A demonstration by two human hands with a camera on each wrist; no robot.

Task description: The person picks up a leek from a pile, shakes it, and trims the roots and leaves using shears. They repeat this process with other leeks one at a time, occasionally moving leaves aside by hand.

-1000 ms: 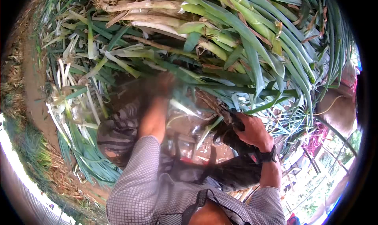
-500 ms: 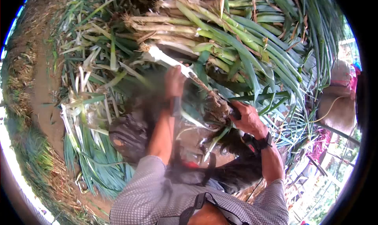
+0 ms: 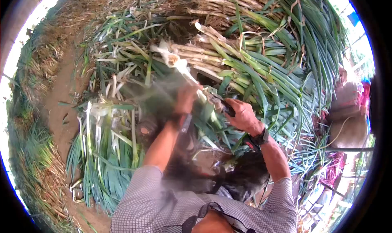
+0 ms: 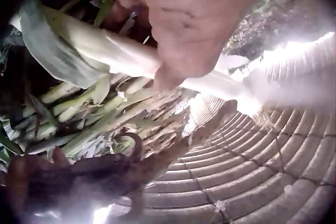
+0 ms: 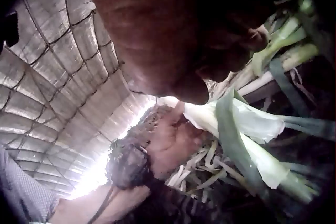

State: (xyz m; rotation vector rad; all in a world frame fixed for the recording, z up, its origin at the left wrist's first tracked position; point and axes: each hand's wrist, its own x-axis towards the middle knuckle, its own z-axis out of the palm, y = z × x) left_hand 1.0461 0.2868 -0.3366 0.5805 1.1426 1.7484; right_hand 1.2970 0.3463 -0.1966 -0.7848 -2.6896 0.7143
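Observation:
The left hand [image 3: 187, 99], blurred in the head view, grips a leek with a white shank [image 3: 179, 65] and roots at its upper end. In the left wrist view the left hand [image 4: 194, 24] curls round the white shank [image 4: 126, 55], green leaves at the left. Close to the leek, the right hand [image 3: 245, 118] holds a dark-handled tool with a brownish, worn-looking far part [image 3: 215, 102]. The tool [image 4: 79, 182] lies below the shank in the left wrist view. Peeled-looking leaf layers [image 5: 257, 121] spread beside the left hand [image 5: 176, 142] in the right wrist view; the right hand [image 5: 157, 35] is dark above.
A big pile of untrimmed leeks [image 3: 261, 61] lies beyond the hands. Whiter leeks [image 3: 110, 151] lie at the left, beside a strip of bare soil [image 3: 61, 106]. Sacks [image 3: 347, 127] stand at the right. The person's legs are below the hands.
A leek has come into sight in the left hand, root end away from the body. The right hand keeps its tool and is now nearer the left hand. The head view has shifted, showing more ground.

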